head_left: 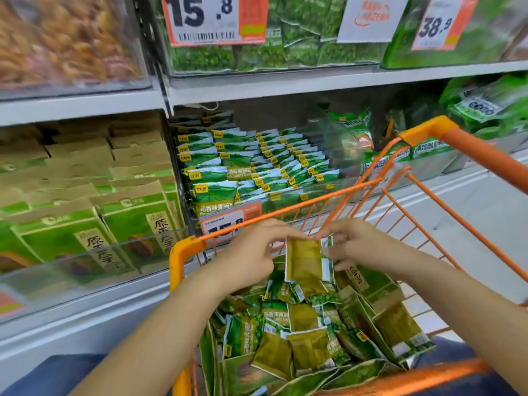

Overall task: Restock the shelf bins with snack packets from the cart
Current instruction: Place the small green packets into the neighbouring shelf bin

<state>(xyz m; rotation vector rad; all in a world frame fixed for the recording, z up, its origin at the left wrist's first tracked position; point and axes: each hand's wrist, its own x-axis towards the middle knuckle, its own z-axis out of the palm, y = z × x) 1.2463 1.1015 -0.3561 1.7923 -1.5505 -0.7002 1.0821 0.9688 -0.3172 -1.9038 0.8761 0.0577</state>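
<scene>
Shelves beyond the hands: bin [257, 167] already well stocked with rows of green packets. Left hand [251, 252] and right hand [357, 247] pinching a small stack of packets [307, 260] between them. Below, cart [183, 252] heaped with packets; restocking judged partway, much left.

Two bare hands, left [251, 252] and right [357, 247], and one orange wire cart [423, 138]. Three price tags: two reading 15.8 [214, 18] [225, 224], one 38.9 [437, 24]. The small green foil snack packets [305, 318] are too many to count.
</scene>
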